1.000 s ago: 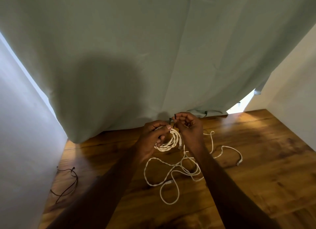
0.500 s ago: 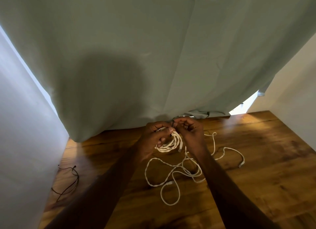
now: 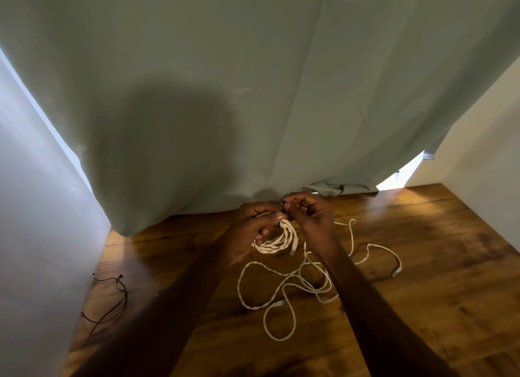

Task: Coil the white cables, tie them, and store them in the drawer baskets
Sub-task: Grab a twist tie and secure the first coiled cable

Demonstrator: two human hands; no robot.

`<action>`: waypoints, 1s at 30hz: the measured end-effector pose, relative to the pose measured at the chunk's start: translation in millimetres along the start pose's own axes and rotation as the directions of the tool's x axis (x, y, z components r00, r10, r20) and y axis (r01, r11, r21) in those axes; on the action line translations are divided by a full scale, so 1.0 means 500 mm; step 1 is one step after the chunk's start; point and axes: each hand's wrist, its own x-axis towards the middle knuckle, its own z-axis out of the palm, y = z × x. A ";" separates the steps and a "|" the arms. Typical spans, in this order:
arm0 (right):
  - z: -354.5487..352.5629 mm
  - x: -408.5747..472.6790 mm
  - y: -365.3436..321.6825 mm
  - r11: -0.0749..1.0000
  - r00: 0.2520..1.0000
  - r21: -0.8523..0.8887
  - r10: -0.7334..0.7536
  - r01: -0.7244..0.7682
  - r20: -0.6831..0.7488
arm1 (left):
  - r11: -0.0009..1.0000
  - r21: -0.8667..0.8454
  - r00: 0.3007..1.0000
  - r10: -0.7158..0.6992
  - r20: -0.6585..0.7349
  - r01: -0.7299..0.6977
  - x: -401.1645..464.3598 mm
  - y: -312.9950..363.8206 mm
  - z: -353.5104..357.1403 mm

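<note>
far left, a white wall [image 3: 33, 207] is seen, and at its foot a thin dark wire [image 3: 112, 300] is left lying in loose loops on the wooden surface [image 3: 422, 306]. a big pale green curtain [image 3: 253, 81] is hung across the back, its hem touching the wood, with a round shadow cast on it.

moving toward the middle, the left hand [image 3: 253, 230] is curled around a coiled white cable [image 3: 277, 240], which is held just above the surface, thumb laid over the top of the loops and one plug end left dangling at the coil's lower right. right beside it, the right hand [image 3: 312, 216] is closed in a pinch on a small black tie [image 3: 282, 207] at the top of the coil, fingertips of both hands nearly touching there. whether the tie is actually wrapped round the bundle can't be told, it's too small and dark.

below and to the right of the hands, loose white cables [image 3: 287, 286] are sprawled in a tangle on the surface, partly hidden under the right forearm, one connector [image 3: 396, 272] ending well off to the right. far right, another pale wall [image 3: 484, 157] is seen, with a bright gap under the curtain's corner.
</note>
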 end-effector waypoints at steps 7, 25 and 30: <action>-0.006 0.004 -0.004 0.998 0.999 -0.050 -0.031 0.033 0.038 | 0.997 -0.017 0.997 -0.072 -0.014 0.071 0.005 -0.008 -0.009; -0.006 0.002 -0.014 0.922 0.982 -0.360 -0.086 0.142 0.168 | 0.983 0.035 0.984 -0.178 -0.020 0.179 -0.001 -0.008 -0.013; -0.007 -0.001 -0.018 0.759 0.923 -0.527 -0.283 0.381 0.260 | 0.983 0.047 0.983 -0.176 -0.054 0.179 -0.007 -0.003 0.000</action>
